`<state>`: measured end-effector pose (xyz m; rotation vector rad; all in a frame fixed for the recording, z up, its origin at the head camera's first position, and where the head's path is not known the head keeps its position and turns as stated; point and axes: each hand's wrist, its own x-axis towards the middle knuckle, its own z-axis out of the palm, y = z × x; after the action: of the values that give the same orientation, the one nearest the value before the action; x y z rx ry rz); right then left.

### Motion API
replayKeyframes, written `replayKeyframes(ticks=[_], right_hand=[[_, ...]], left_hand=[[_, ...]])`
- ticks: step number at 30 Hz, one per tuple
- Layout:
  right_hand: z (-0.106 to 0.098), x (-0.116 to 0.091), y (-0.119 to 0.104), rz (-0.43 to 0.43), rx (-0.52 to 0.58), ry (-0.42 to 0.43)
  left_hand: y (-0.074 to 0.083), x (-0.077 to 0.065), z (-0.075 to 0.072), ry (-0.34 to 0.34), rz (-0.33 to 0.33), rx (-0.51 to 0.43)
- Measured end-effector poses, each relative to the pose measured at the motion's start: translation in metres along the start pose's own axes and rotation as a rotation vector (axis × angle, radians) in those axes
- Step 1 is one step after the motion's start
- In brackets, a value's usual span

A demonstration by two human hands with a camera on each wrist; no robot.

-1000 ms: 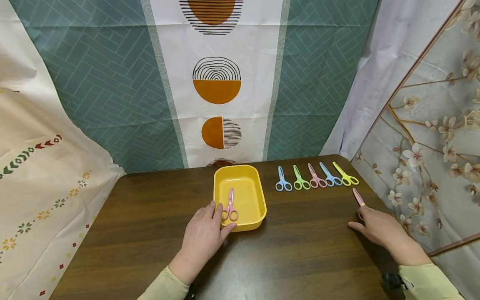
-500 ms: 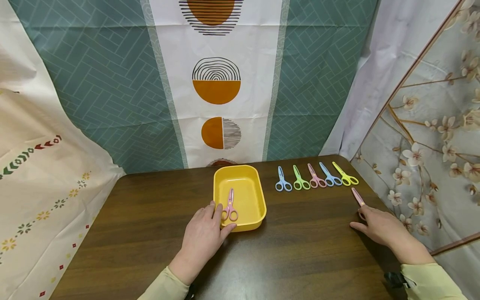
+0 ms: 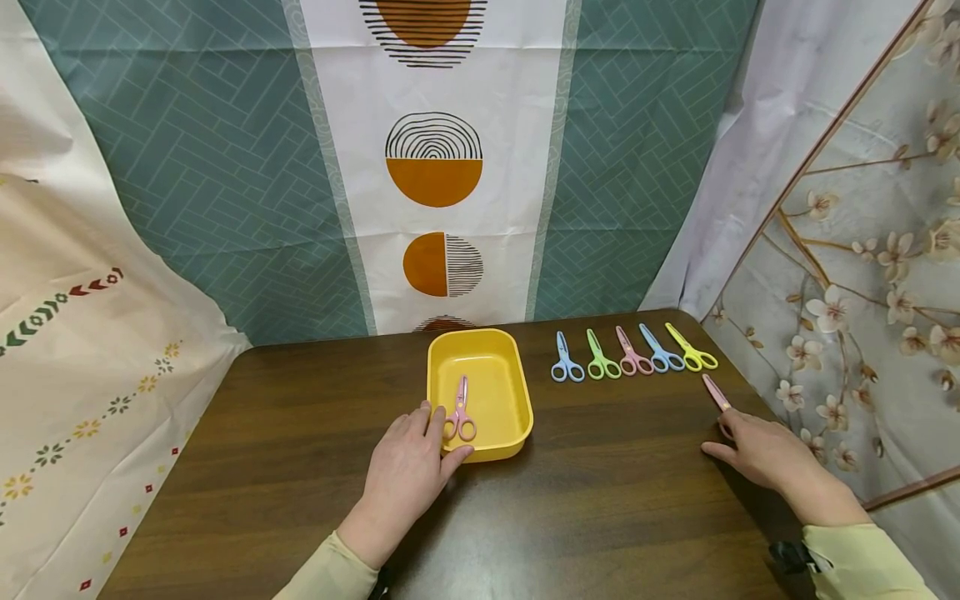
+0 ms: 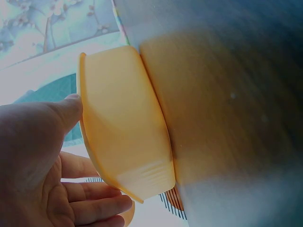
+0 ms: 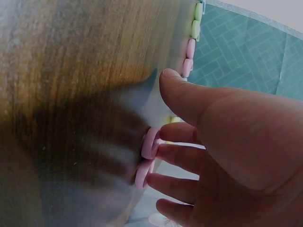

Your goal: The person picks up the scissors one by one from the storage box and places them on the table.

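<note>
My left hand (image 3: 405, 467) rests at the near left corner of a yellow tray (image 3: 501, 400). In the left wrist view its thumb and fairly straight fingers touch the tray's rim. Inside the tray lies one pair of pink scissors (image 3: 461, 412), blades pointing away from me. At the table's right side my right hand (image 3: 765, 452) lies over the handles of another pair of pink scissors (image 3: 717, 392). The right wrist view has those handle loops (image 5: 150, 143) flat on the table, touched by extended fingertips, the thumb held apart.
Along the back right edge of the brown table (image 3: 300, 425) runs a row of scissors: blue (image 3: 567, 367), green (image 3: 603, 365), pink (image 3: 634, 361), blue (image 3: 666, 358) and yellow (image 3: 697, 357). Patterned cloths (image 3: 202, 167) hang behind and beside the table.
My right hand has shifted very slightly, and the pink scissors under it have moved a little left. The left hand and the tray stay where they were.
</note>
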<state>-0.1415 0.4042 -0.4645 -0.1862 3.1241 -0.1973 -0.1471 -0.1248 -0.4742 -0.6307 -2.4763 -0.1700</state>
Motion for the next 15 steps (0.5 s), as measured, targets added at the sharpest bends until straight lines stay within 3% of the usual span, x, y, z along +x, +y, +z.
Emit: replayKeyframes(ticks=[8, 15], right_hand=[[-0.0008, 0.0011, -0.0004, 0.009, -0.014, -0.015], [0.0000, 0.0014, -0.0027, -0.051, -0.072, 0.060]], left_hand=[[-0.0009, -0.0002, 0.0002, 0.002, 0.004, 0.002], [-0.0010, -0.0002, 0.0000, 0.008, 0.008, 0.001]])
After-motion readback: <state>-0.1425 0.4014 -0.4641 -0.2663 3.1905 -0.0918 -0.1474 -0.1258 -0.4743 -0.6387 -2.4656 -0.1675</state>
